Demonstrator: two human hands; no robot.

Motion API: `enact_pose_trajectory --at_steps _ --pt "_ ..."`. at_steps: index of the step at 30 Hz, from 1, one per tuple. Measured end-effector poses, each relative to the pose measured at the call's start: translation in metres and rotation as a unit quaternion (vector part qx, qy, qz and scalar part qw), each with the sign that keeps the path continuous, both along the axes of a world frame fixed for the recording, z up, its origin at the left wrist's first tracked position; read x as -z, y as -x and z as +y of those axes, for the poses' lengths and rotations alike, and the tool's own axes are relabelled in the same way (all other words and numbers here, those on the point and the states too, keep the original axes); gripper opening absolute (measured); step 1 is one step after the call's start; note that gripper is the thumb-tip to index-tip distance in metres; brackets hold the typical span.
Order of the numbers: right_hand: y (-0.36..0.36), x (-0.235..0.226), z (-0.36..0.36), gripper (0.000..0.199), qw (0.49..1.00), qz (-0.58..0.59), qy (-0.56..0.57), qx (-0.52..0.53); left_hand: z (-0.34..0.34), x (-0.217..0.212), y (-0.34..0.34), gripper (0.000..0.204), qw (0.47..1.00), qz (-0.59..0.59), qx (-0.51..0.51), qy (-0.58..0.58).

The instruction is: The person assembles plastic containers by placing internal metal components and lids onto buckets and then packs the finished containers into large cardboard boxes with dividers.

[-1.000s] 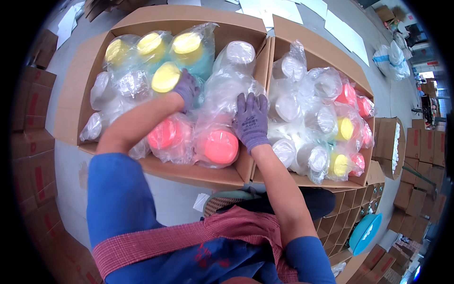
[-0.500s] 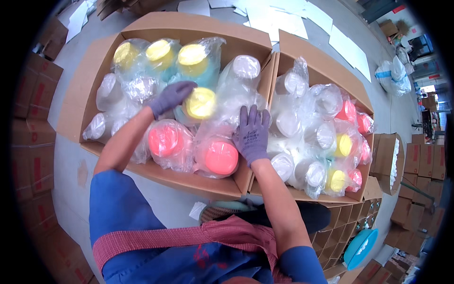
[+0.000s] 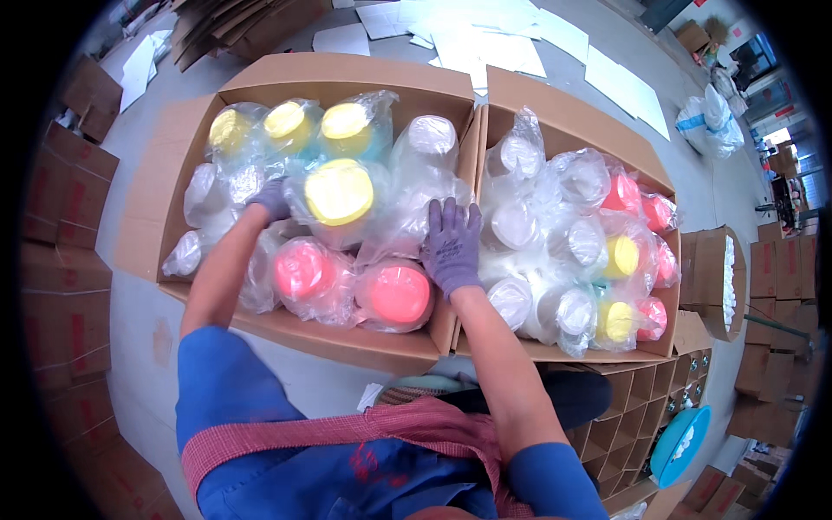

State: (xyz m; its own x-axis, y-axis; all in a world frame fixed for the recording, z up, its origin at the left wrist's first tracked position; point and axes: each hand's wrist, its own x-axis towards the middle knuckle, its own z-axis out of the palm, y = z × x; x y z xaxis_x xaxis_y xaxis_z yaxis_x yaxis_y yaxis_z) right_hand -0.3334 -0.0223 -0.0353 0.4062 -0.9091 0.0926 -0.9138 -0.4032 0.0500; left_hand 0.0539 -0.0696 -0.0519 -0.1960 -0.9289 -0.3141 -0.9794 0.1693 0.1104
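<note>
Now my left hand [image 3: 270, 199] fingers curl round the bagged yellow-lidded tub [image 3: 340, 195] in the left box [image 3: 347, 78]; right hand [image 3: 451, 247], fingers spread flat, presses bags nr the pink tub [image 3: 399, 295].

Bagged lids [image 3: 340, 192] (yellow, pink) in cartons [image 3: 347, 80]

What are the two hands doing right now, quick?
Left hand: curled against the bagged yellow-lidded tub; whether it grips cannot be told.
Right hand: open, fingers flat on the bagged tubs at the left box's right side.

Flattened cardboard sheets [image 3: 485, 35] on floor beyond boxes; stacked cartons [image 3: 65, 199] left; blue basin [image 3: 680, 442] lower right.
</note>
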Motion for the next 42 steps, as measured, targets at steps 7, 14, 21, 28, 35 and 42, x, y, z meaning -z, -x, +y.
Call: enact_pose_trajectory --at_steps 7,14,21,28,35,42 --pt "0.020 -0.018 0.027 0.075 0.956 -0.214 0.142 -0.138 0.086 -0.232 -0.019 0.023 0.943 0.161 0.128 0.261" --pt "0.186 -0.092 0.120 0.071 0.755 -0.626 0.113 0.157 0.070 -0.176 0.241 0.037 0.711 0.702 0.035 0.015" --pt "0.486 -0.201 0.365 0.074 0.315 -0.894 0.271 0.168 0.142 -0.089 0.590 0.051 0.590 0.559 0.575 0.090" --pt "0.451 -0.175 0.499 0.040 0.696 -0.323 0.282 0.576 0.277 -0.184 0.734 0.076 0.528 0.606 0.347 -0.484" --pt "0.457 -0.207 0.578 0.031 0.733 -0.247 0.343 0.533 0.323 -0.131 0.587 0.098 0.524 0.259 0.586 -0.560" --pt "0.381 -0.266 0.434 0.024 0.844 -0.122 0.278 0.443 0.295 -0.219 0.756 0.042 0.532 0.646 0.445 -0.319"
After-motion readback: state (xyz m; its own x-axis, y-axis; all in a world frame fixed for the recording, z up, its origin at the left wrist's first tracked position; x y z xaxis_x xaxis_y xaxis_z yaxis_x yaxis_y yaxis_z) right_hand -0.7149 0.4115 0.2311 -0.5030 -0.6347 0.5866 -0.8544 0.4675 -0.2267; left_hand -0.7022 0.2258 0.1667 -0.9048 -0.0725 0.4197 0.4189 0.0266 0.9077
